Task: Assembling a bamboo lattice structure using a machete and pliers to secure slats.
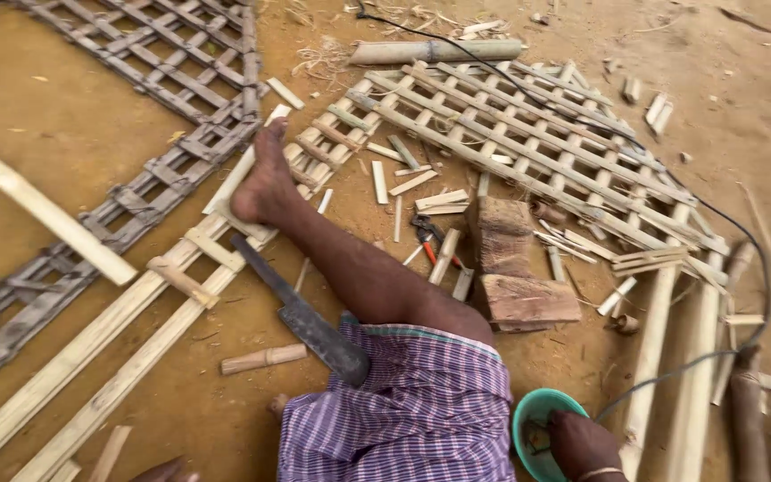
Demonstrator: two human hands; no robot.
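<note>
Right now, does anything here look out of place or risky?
Yes. A big chopping knife lies on the dirt, its end under the checked cloth beside the outstretched leg. Bamboo offcuts are strewn about, and a black cable trails across the lattice panel.

Soft, even daylight over sandy floor (64,134); no harsh glare. Shadows faint and short, tucked under wooden block (524,303) and blade (301,312). Warm orange cast throughout. Centre reasonably sharp; bamboo lattice (537,143) strips readable. Wide-angle bend at edges, long bamboo slat (42,210) and frame corners curving outward. Slight motion smear along bottom edge near right hand (582,446).
</note>
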